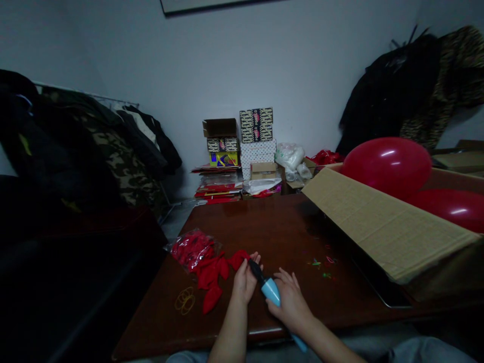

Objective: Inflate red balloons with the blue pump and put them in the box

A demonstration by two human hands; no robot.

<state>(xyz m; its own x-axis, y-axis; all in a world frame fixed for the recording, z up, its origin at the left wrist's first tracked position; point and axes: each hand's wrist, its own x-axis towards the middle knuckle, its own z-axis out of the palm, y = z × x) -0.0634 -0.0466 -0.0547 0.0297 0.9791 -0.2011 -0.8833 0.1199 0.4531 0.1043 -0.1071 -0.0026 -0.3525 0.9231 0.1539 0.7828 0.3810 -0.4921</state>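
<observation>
A blue and black hand balloon pump (271, 291) slants over the table's front edge, its black nozzle pointing away to the left. My left hand (246, 277) is closed around the nozzle end, where the neck of a limp red balloon (238, 259) meets it. Whether the neck is fully over the nozzle is hidden by my fingers. My right hand (291, 301) grips the pump's blue body from the right, fingers loosely curved. Left of my hands lie several loose uninflated red balloons (208, 272), with a clear plastic bag (192, 247) of more behind them.
Yellow rubber bands (185, 301) lie at left on the brown table (245, 222). Small coloured bits (327, 262) are scattered at right, near a dark flat device (381, 287). A cardboard box (370, 227) holds inflated red balloons (387, 164). Boxes (257, 126) are stacked against the wall.
</observation>
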